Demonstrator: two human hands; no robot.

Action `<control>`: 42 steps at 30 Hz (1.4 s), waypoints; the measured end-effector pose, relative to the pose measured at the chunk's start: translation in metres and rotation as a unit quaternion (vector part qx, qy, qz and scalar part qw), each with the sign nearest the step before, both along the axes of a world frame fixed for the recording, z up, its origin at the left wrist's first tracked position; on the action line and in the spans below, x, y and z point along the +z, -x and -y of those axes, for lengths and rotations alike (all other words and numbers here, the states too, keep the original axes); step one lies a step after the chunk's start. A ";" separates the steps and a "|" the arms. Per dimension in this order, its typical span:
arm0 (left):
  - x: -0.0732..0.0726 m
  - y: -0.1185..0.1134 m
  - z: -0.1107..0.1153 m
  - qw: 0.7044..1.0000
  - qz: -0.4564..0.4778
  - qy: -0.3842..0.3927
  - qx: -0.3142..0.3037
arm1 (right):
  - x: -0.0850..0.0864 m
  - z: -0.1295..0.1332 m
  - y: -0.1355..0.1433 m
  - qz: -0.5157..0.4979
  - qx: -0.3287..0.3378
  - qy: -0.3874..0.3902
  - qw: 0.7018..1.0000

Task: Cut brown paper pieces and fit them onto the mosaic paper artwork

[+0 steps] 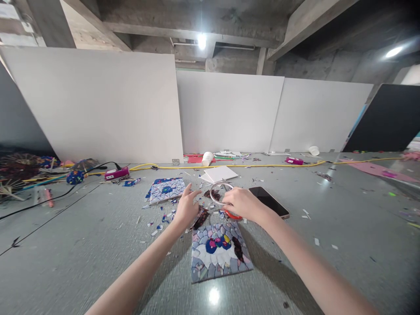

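My right hand point(241, 202) grips a thin pale ring point(211, 195) that looks like a nearly used-up roll of tape. Under that hand shows an orange-red curved piece point(233, 216), perhaps a scissors handle; the rest of it is hidden. My left hand point(187, 204) hovers with fingers apart and nothing in them, beside dark brown patterned fabric scraps point(201, 218). Closest to me lies a square board point(221, 253) covered in grey, white and blue fabric pieces, with a dark brown patch at its right. Another mosaic-covered board point(168, 190) is left of my left hand.
A black-screened phone point(269, 202) lies right of my right hand. White square boards point(221, 174) and a paper cup point(207, 159) are beyond, near a yellow cable point(249, 166). Purple-red glue-gun-like devices point(117, 173) lie along it. White panels point(229, 113) stand behind; small scraps litter the surface.
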State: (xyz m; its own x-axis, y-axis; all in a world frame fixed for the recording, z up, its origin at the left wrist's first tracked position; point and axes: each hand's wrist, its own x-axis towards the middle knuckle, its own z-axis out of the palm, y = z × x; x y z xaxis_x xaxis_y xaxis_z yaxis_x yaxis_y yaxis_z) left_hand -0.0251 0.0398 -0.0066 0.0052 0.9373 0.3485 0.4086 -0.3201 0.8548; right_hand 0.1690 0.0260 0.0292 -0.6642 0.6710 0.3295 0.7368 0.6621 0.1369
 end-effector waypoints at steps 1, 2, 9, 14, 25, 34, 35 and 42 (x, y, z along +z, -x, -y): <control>0.001 -0.003 0.001 1.000 0.002 0.019 -0.019 | -0.001 0.000 0.000 0.005 -0.004 -0.006 1.000; 0.003 -0.006 0.003 0.998 0.014 0.041 -0.044 | -0.002 0.000 0.001 0.010 -0.003 -0.013 1.000; 0.021 -0.018 0.018 0.982 0.083 0.039 -0.166 | 0.007 0.013 -0.002 -0.037 0.131 -0.096 0.986; 0.021 -0.022 0.032 0.941 -0.234 -0.206 -0.135 | 0.020 0.041 -0.003 -0.229 0.047 -0.152 0.960; -0.027 -0.028 0.080 0.955 -0.162 -0.212 -0.132 | -0.060 0.090 -0.008 -0.239 -0.002 0.067 0.969; -0.042 -0.038 0.082 0.988 0.082 -0.014 -0.132 | -0.074 0.084 -0.014 -0.147 0.052 -0.089 0.984; -0.041 -0.037 0.082 0.988 0.082 -0.015 -0.129 | -0.074 0.084 -0.014 -0.142 0.052 -0.089 0.985; -0.041 -0.035 0.085 0.993 0.045 -0.036 -0.106 | -0.077 0.082 -0.015 -0.123 0.057 -0.092 0.986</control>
